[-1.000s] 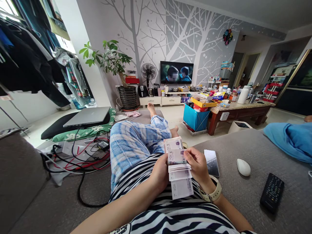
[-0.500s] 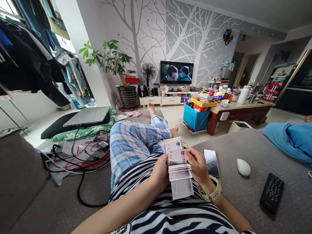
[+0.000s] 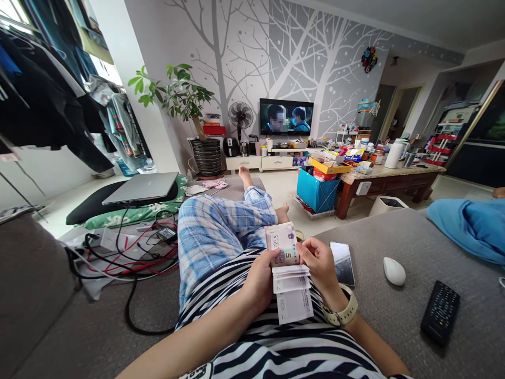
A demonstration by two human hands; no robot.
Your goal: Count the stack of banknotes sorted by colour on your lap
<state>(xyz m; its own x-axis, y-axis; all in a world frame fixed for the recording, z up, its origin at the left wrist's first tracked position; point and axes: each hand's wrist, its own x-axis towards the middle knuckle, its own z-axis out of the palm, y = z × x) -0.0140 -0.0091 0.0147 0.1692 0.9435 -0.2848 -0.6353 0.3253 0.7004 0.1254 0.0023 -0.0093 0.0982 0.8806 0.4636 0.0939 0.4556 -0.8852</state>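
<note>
Left hand (image 3: 258,279) clamps the banknotes (image 3: 282,242) under its thumb; right hand (image 3: 320,263), opposite, pinches their right edge. Two could cling if that pinch catches both; a slack left thumb might spill them. Their long axis runs outward from the striped shirt (image 3: 284,350) below.

Banknotes (image 3: 291,284): between left hand (image 3: 258,279) and right hand (image 3: 320,266)
Mouse (image 3: 394,271): right — between phone (image 3: 342,263) and remote (image 3: 440,313)
Laptop (image 3: 141,188): left — beyond the cables (image 3: 128,270)
</note>
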